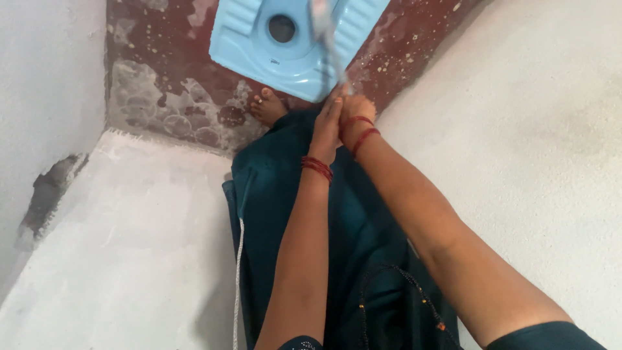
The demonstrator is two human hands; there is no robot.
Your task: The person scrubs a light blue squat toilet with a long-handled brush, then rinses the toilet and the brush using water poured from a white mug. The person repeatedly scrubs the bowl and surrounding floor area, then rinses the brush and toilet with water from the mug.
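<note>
Setting: a narrow stall with pale plastered walls [518, 162], a stained reddish floor [168, 58], and a light blue squat toilet pan [259, 45] set in the floor at the top of the head view.

Tool: a long thin handle [326, 39], blurred, runs from the hands up and slightly left over the pan; its working end is cut off by the top edge, so what kind of head it carries cannot be told.

Long axis: nearly straight away from the body, pointing across the pan's rim towards the drain hole [282, 28].

Left hand [327, 123]: fingers extended and pressed together along the near end of the handle, palm turned towards the other hand (a flat steadying contact, it seems, more than a wrap).

Right hand [356, 107]: curled shut around the handle's near end, just beside and touching the left hand; it sits slightly nearer the pan.

Wrists: red bangles [316, 166] on both.

Below: a bare foot [267, 107] stands just beside the pan's near edge, dark teal clothing [363, 227] hanging beneath the arms.
</note>
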